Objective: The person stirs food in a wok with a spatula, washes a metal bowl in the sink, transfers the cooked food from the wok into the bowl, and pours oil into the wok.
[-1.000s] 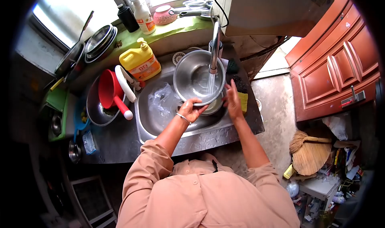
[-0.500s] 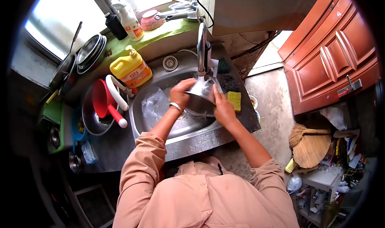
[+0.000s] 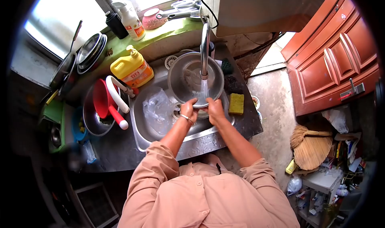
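Observation:
Both hands grip the near rim of a round stainless steel bowl [image 3: 182, 81], held above the sink [image 3: 137, 133] with its inside facing up. My left hand [image 3: 189, 110], with a bracelet at the wrist, has its fingers closed on the rim at the left. Close beside it, my right hand [image 3: 215, 110] clasps the same rim on the right, thumb on top. Water runs from the faucet [image 3: 205, 47] into the bowl. A clear plastic bag [image 3: 157, 111] lies in the sink's left part. The fingers under the bowl are hidden.
A yellow sponge [image 3: 236, 103] and a dark green scrubber [image 3: 227, 66] lie right of the sink. A yellow detergent jug [image 3: 132, 69] stands behind it. Leftward, a red ladle [image 3: 106, 101] rests in a metal basin [image 3: 91, 121]. A red door [image 3: 331, 63] is at the right.
The bowl was tilted and blurred between my hands; now it lies flatter and farther back under the faucet. My hands have come together at its near rim.

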### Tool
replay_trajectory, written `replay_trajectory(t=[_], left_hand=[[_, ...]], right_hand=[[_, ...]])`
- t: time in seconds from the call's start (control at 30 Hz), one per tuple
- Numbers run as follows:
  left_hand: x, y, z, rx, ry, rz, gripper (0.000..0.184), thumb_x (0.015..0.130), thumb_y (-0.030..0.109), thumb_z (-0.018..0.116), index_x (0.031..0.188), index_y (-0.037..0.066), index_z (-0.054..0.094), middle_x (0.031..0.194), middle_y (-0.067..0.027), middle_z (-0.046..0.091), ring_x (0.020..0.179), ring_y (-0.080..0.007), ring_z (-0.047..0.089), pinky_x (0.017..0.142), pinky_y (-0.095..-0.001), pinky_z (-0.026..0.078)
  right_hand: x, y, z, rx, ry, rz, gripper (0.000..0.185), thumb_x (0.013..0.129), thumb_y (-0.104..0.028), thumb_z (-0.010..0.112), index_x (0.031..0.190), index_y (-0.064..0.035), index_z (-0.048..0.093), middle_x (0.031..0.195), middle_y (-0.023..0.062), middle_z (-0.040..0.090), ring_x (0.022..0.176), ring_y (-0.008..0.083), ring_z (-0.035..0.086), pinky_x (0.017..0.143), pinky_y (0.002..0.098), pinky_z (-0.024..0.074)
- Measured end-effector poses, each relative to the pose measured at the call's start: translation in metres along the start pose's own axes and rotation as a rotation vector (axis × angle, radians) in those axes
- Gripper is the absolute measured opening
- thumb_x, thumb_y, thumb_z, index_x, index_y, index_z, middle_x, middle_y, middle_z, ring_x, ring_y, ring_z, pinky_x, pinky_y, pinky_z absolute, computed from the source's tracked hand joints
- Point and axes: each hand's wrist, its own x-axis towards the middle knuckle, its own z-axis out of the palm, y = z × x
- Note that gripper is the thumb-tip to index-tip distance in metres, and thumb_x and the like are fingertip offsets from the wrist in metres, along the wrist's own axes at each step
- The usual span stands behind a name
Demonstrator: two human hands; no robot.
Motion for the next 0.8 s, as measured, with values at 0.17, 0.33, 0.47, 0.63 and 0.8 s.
replay_trajectory(t=[0.17, 0.33, 0.47, 0.63, 0.8], left_hand=[[-0.008, 0.054, -0.018, 0.549, -0.083, 0.039, 0.025, 0.077, -0.005, 0.056, 0.102, -0.002, 0.055, 0.09, -0.0117, 0.062, 0.076, -0.0226, 0.062, 0.062, -0.0358, 0.053], [0.005, 0.053, -0.028, 0.644, -0.201, 0.455, 0.037, 0.076, -0.002, 0.052, 0.112, 0.003, 0.05, 0.085, -0.01, 0.06, 0.069, -0.0223, 0.062, 0.053, -0.0336, 0.05], [-0.012, 0.018, -0.037, 0.415, -0.077, 0.075, 0.014, 0.077, 0.003, 0.054, 0.091, 0.0, 0.053, 0.066, -0.0081, 0.055, 0.051, -0.022, 0.057, 0.043, -0.0322, 0.046], [-0.041, 0.093, -0.028, 0.622, -0.201, 0.041, 0.015, 0.074, 0.001, 0.056, 0.089, -0.001, 0.053, 0.072, -0.0048, 0.057, 0.066, -0.0187, 0.059, 0.058, -0.0347, 0.051], [0.008, 0.026, -0.061, 0.209, -0.098, -0.059, 0.019, 0.076, 0.002, 0.057, 0.096, 0.002, 0.057, 0.08, -0.0055, 0.058, 0.066, -0.0184, 0.06, 0.057, -0.0332, 0.051]], right_hand=[[0.023, -0.032, -0.02, -0.766, 0.235, -0.589, 0.039, 0.091, -0.035, 0.057, 0.119, -0.0082, 0.049, 0.095, 0.0222, 0.065, 0.087, 0.0405, 0.063, 0.07, 0.0464, 0.0486], [0.039, 0.041, -0.023, -0.787, 0.37, -0.71, 0.036, 0.095, -0.03, 0.048, 0.116, -0.0014, 0.046, 0.102, 0.0289, 0.059, 0.08, 0.0446, 0.061, 0.07, 0.0499, 0.0473], [-0.002, 0.091, 0.02, -0.149, 0.111, -0.161, 0.037, 0.091, -0.022, 0.056, 0.118, -0.001, 0.042, 0.101, 0.0185, 0.059, 0.073, 0.0258, 0.064, 0.052, 0.0321, 0.0504], [0.047, -0.003, -0.036, -0.871, 0.137, -0.968, 0.042, 0.089, -0.034, 0.057, 0.108, 0.0035, 0.054, 0.08, 0.0143, 0.063, 0.053, 0.0198, 0.062, 0.035, 0.0282, 0.0437], [0.025, 0.02, -0.022, -0.431, -0.032, -0.15, 0.032, 0.083, -0.017, 0.054, 0.107, 0.0045, 0.054, 0.082, 0.0107, 0.062, 0.058, 0.0153, 0.063, 0.038, 0.0272, 0.0466]])
